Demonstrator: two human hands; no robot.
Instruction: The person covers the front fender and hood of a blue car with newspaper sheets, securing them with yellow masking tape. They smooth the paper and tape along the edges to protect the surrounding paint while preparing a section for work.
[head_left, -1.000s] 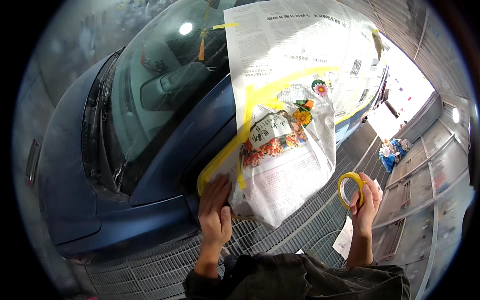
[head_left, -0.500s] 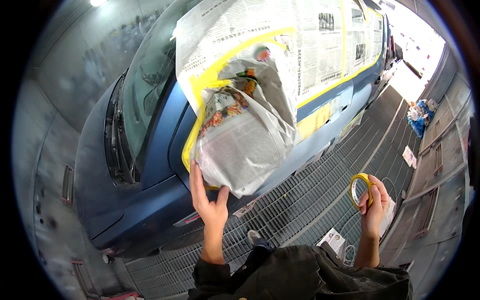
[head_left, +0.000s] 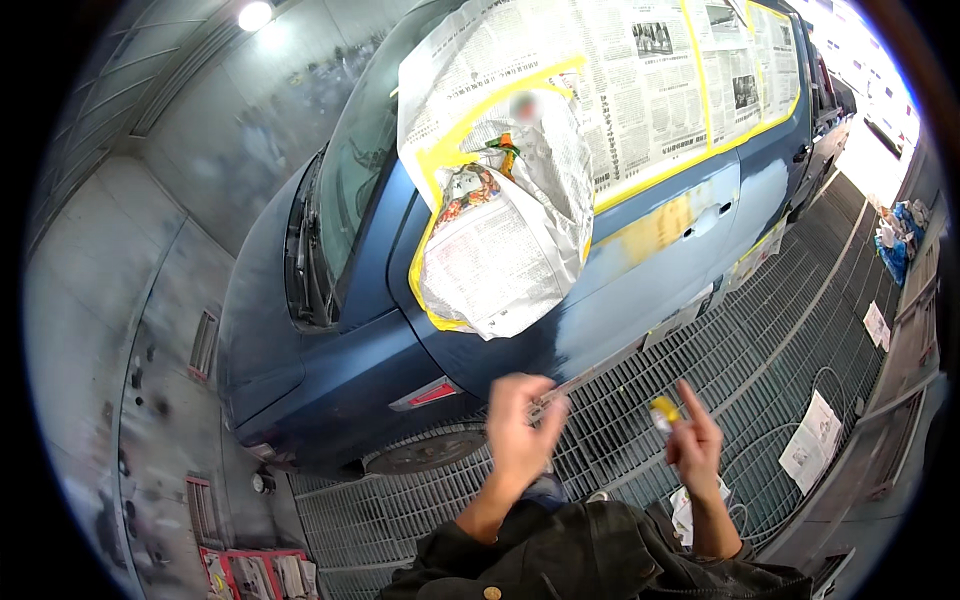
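Note:
My left hand is in the air in front of the car's front wheel. It is slightly blurred, thumb apart from the fingers, and nothing shows in it. My right hand grips a roll of yellow masking tape, its index finger stretched upward. Beyond both hands stands a blue car. Crumpled newspaper bulges out near the front of its side window, edged with yellow tape. Flat newspaper sheets, bordered by yellow tape strips, cover the side windows. Neither hand touches the car.
Below the car runs a metal grate floor. On the right lie newspaper sheets and a thin hose. Blue and white bags sit against the right wall. A red-framed rack of papers stands at the lower left.
My left hand has left the lower edge of the crumpled newspaper and moved right and down. My right hand, holding the tape roll, has moved left. The view has shifted.

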